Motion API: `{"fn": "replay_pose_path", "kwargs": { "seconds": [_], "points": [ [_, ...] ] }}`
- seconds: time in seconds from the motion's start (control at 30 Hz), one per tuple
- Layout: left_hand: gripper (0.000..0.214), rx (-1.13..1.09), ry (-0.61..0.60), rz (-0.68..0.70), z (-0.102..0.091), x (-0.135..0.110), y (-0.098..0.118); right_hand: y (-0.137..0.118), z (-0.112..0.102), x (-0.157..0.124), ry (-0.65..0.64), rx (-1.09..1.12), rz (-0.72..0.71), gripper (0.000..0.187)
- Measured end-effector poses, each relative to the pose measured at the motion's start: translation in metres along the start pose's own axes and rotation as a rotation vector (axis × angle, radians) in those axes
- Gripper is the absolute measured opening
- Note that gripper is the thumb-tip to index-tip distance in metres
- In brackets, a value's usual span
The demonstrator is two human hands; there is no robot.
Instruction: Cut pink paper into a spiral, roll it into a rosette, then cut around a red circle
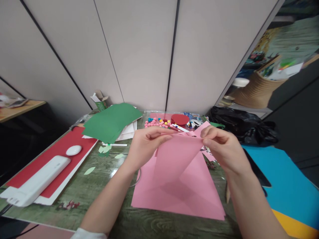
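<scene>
Between my two hands a piece of pink paper (174,156) is held up by its top edge, its lower part hanging over the table. My left hand (149,142) pinches the edge at the left, thumb below and fingers above. At the right end, my right hand (221,146) pinches the same edge between thumb and fingertips. Below lies a larger pink sheet (179,202), flat on the table and partly hidden by the held piece. Narrow pink scraps (208,155) lie beside it, near my right hand.
Small pink, yellow and blue balls (157,122), a red disc (179,119) and pens (179,128) sit at the back. Left are green sheets (114,121), red paper (81,132) and a white power strip (40,181). Right are blue paper (286,179) and a black bag (241,126).
</scene>
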State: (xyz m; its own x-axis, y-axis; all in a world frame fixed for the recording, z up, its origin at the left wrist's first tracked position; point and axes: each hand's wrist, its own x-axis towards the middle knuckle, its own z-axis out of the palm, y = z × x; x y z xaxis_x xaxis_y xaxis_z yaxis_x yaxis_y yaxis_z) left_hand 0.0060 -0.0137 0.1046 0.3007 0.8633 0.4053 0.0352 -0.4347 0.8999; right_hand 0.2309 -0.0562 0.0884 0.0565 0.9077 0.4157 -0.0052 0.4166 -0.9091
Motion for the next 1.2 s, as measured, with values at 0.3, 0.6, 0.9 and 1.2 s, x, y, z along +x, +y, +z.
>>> {"fn": "replay_pose_path", "kwargs": {
  "seconds": [0.3,0.6,0.9,1.2],
  "points": [
    [0.011,-0.04,-0.007,-0.07,0.0059,-0.0009,-0.0018,0.0004,0.0037,-0.0016,0.079,-0.15,0.062,0.001],
    [0.017,-0.024,-0.036,-0.132,0.0071,-0.0009,-0.0013,0.0017,0.0059,-0.0013,0.09,-0.122,0.043,0.012],
    [0.014,0.001,-0.033,-0.128,0.0065,-0.0027,-0.0001,0.0023,0.0071,-0.0012,0.1,-0.072,0.047,0.012],
    [0.014,-0.021,-0.04,-0.104,0.0063,-0.0027,0.0006,0.0008,0.0089,-0.0001,0.115,-0.085,0.043,0.012]
  ]
}}
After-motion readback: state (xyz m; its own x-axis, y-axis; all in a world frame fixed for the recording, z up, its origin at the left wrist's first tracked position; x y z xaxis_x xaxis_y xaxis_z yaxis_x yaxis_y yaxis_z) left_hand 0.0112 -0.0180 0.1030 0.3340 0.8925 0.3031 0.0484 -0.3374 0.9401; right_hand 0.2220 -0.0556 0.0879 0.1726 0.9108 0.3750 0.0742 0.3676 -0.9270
